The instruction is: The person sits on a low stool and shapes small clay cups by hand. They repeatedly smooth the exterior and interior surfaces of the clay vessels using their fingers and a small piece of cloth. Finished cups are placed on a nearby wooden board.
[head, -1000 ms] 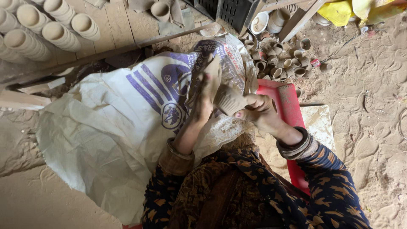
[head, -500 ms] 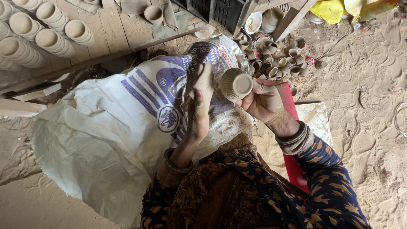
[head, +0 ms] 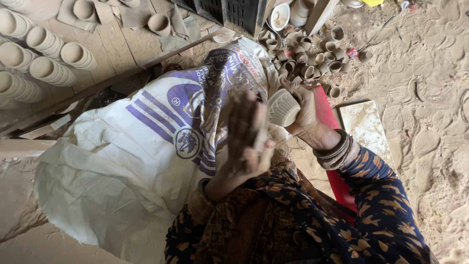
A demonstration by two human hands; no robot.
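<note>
Currently: ribbed clay cup held up, flat palm alongside

Right hand [head: 304, 111] grips a small ribbed unfired clay cup [head: 283, 107] by its far side, tilted with the base turned towards the wearer, seemingly so the surface can be reached. Left hand [head: 248, 134] stands open, fingers straight and together, palm facing the cup, just beside it; contact cannot be confirmed. Both are raised above a white woven sack with purple stripes [head: 141, 146] spread over the lap. Loose small clay cups [head: 305, 61] lie heaped on the sandy ground beyond the sack's far edge.
</note>
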